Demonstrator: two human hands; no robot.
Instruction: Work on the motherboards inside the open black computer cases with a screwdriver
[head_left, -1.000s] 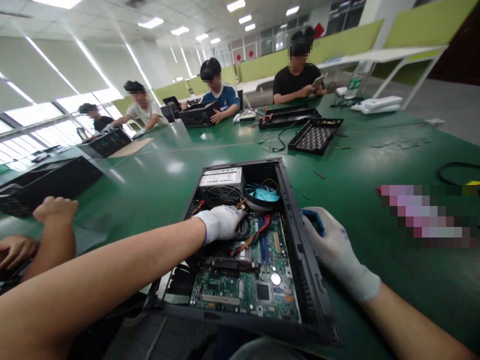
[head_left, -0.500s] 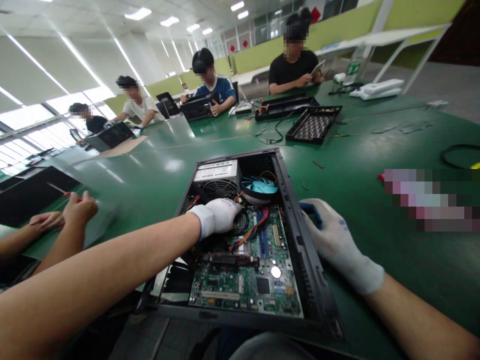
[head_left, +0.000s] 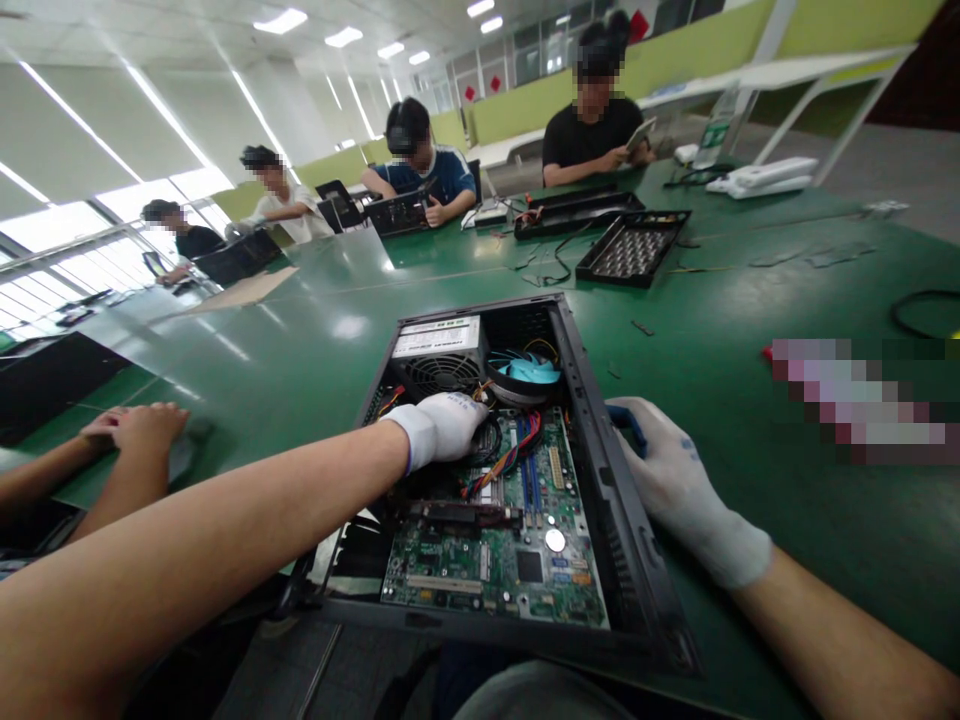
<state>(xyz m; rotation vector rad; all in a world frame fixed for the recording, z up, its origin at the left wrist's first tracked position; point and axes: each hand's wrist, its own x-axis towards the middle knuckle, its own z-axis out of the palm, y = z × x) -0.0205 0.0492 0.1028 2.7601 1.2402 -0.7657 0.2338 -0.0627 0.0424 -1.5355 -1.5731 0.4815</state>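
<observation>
An opened desktop computer case (head_left: 581, 390) lies in front of me. Inside are a green motherboard (head_left: 499, 560), a power supply (head_left: 442, 345) and a cooling fan with light-blue blades (head_left: 525, 368). My left hand (head_left: 448, 425), in a white glove, reaches into the case below the power supply. Its fingers close around thin wires (head_left: 486, 392), with the fingertips partly hidden. Multicoloured cables (head_left: 510, 455) run beside it over the board. My right hand (head_left: 667, 455), also gloved, is curled at the case's right side wall, by a dark blue curved piece (head_left: 634, 428) that I cannot identify.
At the left edge, a neighbour's clasped hands (head_left: 142, 432) lie near another dark case (head_left: 56, 375). Across the green table (head_left: 315, 360) stand black trays (head_left: 634, 248), a power strip (head_left: 772, 175) and a bottle (head_left: 712, 130). Several people sit at the far side.
My hands stay in nearly the same places. The neighbour's hands at left have come together, and the red-handled screwdriver seen there before no longer shows. The view has shifted slightly.
</observation>
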